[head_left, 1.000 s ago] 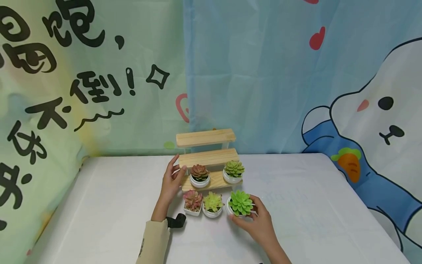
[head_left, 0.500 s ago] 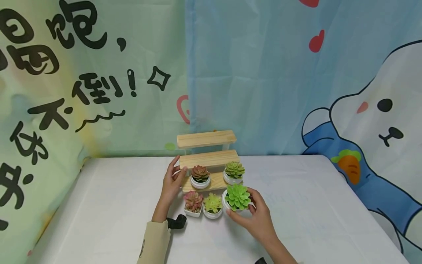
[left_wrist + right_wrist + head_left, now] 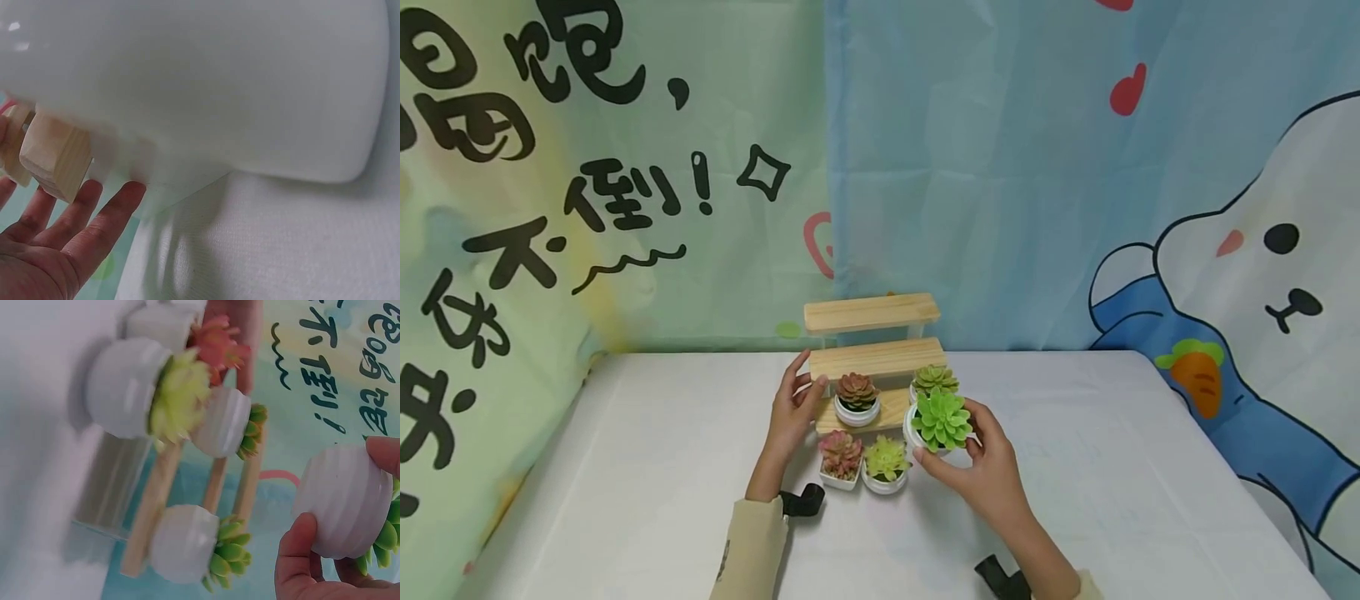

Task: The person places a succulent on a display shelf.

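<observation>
My right hand (image 3: 988,475) holds a white ribbed pot (image 3: 344,500) with a bright green succulent (image 3: 942,419), raised in front of the stand's lowest shelf. In the right wrist view, thumb and fingers are on opposite sides of that pot. My left hand (image 3: 793,408) rests against the left end of a three-tier wooden stand (image 3: 876,358); its fingers (image 3: 103,234) look mostly straight in the left wrist view. On the lowest shelf sit a brownish-red succulent (image 3: 857,392) and a green succulent (image 3: 935,380), the latter partly hidden behind the held plant.
A pink succulent (image 3: 841,450) in a square white pot and a yellow-green succulent (image 3: 886,458) in a round pot stand on the white table (image 3: 647,467) before the stand. A printed cloth backdrop (image 3: 970,167) hangs behind the table.
My right hand has lifted the bright green succulent up and toward the stand, so it now overlaps the green one on the lowest shelf. The left hand stays at the stand's end.
</observation>
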Action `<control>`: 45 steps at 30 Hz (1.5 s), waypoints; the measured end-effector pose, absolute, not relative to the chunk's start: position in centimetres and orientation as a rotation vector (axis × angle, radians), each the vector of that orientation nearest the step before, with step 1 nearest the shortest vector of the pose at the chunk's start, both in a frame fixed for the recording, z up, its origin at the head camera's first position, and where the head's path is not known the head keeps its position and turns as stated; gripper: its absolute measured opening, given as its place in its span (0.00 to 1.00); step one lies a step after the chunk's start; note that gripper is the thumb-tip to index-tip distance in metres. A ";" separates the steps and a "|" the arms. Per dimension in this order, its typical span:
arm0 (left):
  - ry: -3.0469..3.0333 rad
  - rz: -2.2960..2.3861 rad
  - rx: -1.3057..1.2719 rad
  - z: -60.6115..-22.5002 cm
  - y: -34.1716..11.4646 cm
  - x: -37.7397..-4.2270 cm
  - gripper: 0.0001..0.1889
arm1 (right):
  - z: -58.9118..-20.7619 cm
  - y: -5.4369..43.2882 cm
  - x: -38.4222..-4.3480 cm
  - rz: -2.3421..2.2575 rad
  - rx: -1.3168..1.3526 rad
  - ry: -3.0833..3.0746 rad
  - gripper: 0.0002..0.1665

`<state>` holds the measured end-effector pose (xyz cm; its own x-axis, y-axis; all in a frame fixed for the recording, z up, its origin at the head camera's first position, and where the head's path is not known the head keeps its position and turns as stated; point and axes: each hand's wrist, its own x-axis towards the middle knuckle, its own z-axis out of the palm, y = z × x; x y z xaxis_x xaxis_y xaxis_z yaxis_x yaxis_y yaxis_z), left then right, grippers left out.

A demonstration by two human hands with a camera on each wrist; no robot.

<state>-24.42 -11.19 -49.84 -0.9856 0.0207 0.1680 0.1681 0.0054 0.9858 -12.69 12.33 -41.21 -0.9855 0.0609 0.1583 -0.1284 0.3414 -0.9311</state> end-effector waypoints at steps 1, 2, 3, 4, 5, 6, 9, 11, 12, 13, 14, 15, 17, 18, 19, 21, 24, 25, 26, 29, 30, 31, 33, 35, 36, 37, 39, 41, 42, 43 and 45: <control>-2.148 -2.135 -0.202 -49.8 -11.2 -24.4 0.30 | -41.0 12.3 -12.9 1.701 0.074 -2.430 0.42; -2.148 -2.135 -0.203 -49.8 -11.2 -24.4 0.30 | -40.8 12.4 -13.1 1.690 0.085 -2.427 0.42; -2.146 -2.135 -0.204 -49.8 -11.2 -24.4 0.30 | -40.6 12.4 -13.4 1.673 0.098 -2.426 0.42; -2.148 -2.135 -0.207 -49.8 -11.2 -24.4 0.30 | -40.4 12.4 -13.6 1.645 0.109 -2.428 0.42; -2.151 -2.134 -0.207 -49.8 -11.2 -24.4 0.30 | -40.2 12.4 -13.8 1.615 0.122 -2.431 0.41; -2.153 -2.134 -0.208 -49.8 -11.2 -24.4 0.30 | -40.1 12.4 -14.0 1.575 0.134 -2.436 0.41; -2.150 -2.139 -0.206 -49.8 -11.3 -24.5 0.30 | -39.6 12.5 -14.5 1.486 0.159 -2.450 0.41; -2.149 -2.141 -0.203 -49.8 -11.3 -24.5 0.30 | -39.3 12.4 -14.9 1.459 0.165 -2.455 0.41; -2.149 -2.142 -0.203 -49.8 -11.3 -24.5 0.30 | -39.2 12.4 -15.0 1.457 0.163 -2.459 0.41; -2.150 -2.142 -0.202 -49.7 -11.3 -24.5 0.30 | -39.0 12.4 -15.2 1.463 0.162 -2.463 0.41; -2.149 -2.141 -0.204 -49.7 -11.4 -24.5 0.30 | -38.9 12.3 -15.3 1.466 0.158 -2.470 0.41; -2.151 -2.138 -0.203 -49.7 -11.4 -24.5 0.30 | -38.7 12.3 -15.5 1.476 0.157 -2.475 0.41; -2.157 -2.134 -0.196 -49.7 -11.5 -24.6 0.30 | -38.5 12.2 -15.9 1.499 0.151 -2.485 0.41; -2.157 -2.132 -0.192 -49.7 -11.5 -24.6 0.30 | -38.4 12.2 -16.1 1.511 0.152 -2.485 0.41; -2.158 -2.130 -0.192 -49.7 -11.6 -24.6 0.30 | -38.3 12.2 -16.3 1.527 0.153 -2.482 0.41; -2.160 -2.128 -0.194 -49.7 -11.6 -24.7 0.30 | -38.1 12.1 -16.8 1.555 0.148 -2.479 0.42; -2.160 -2.124 -0.215 -49.8 -11.7 -24.8 0.30 | -37.9 12.1 -17.5 1.585 0.131 -2.480 0.43; -2.159 -2.124 -0.219 -49.8 -11.6 -24.8 0.30 | -37.9 12.1 -17.8 1.590 0.121 -2.486 0.43; -2.160 -2.122 -0.221 -49.9 -11.6 -24.8 0.30 | -38.0 12.1 -18.0 1.592 0.117 -2.490 0.44; -2.159 -2.116 -0.225 -49.8 -11.5 -24.7 0.30 | -38.2 12.2 -18.7 1.584 0.117 -2.495 0.44; -2.155 -2.127 -0.218 -49.4 -11.4 -24.5 0.30 | -38.3 12.2 -18.9 1.578 0.125 -2.494 0.44; -2.148 -2.138 -0.213 -49.1 -11.4 -24.3 0.30 | -38.4 12.2 -19.1 1.570 0.130 -2.496 0.43; -2.141 -2.151 -0.211 -48.5 -11.4 -24.0 0.30 | -38.5 12.1 -19.6 1.560 0.139 -2.497 0.43; -2.133 -2.173 -0.199 -48.2 -11.4 -23.9 0.30 | -38.6 12.1 -20.1 1.545 0.143 -2.498 0.43; -2.133 -2.177 -0.194 -48.2 -11.4 -24.0 0.30 | -38.6 12.1 -20.3 1.544 0.146 -2.498 0.42; -2.134 -2.174 -0.193 -48.5 -11.4 -24.2 0.30 | -38.6 12.1 -20.6 1.537 0.145 -2.502 0.42; -2.137 -2.165 -0.191 -49.0 -11.4 -24.5 0.30 | -38.5 12.0 -21.1 1.536 0.146 -2.499 0.42; -2.143 -2.150 -0.197 -49.5 -11.3 -24.7 0.30 | -38.5 11.9 -21.7 1.542 0.144 -2.498 0.42; -2.143 -2.144 -0.200 -49.6 -11.3 -24.8 0.30 | -38.5 11.9 -22.0 1.546 0.144 -2.501 0.43; -2.141 -2.140 -0.202 -49.8 -11.4 -24.9 0.30 | -38.4 11.8 -22.2 1.548 0.143 -2.504 0.43; -2.135 -2.137 -0.215 -49.9 -11.4 -25.0 0.30 | -38.4 11.7 -22.7 1.553 0.135 -2.510 0.43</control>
